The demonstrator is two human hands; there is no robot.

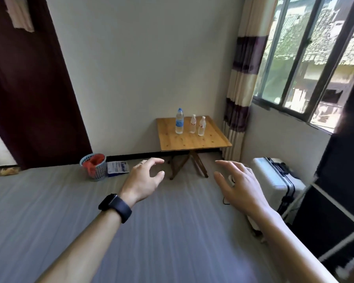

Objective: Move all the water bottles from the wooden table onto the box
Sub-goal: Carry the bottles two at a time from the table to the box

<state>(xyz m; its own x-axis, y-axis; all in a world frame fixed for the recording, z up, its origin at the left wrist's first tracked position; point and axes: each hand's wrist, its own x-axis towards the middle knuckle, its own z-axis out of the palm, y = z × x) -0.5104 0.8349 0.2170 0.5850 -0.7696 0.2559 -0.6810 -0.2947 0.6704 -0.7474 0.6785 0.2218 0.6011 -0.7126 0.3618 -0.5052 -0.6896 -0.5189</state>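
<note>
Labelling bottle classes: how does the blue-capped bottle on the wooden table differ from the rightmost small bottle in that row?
The tall clear plastic bottle with blue cap and blue label stands higher than the small clear plastic bottle with white cap and red-marked label. The tall bottle is at the left end of the row, the small bottle at the right end. Both stand upright on the square wooden table, neither held.

Open floor (172, 217) up to table (194, 140), suitcase (274, 178) rt.
</note>
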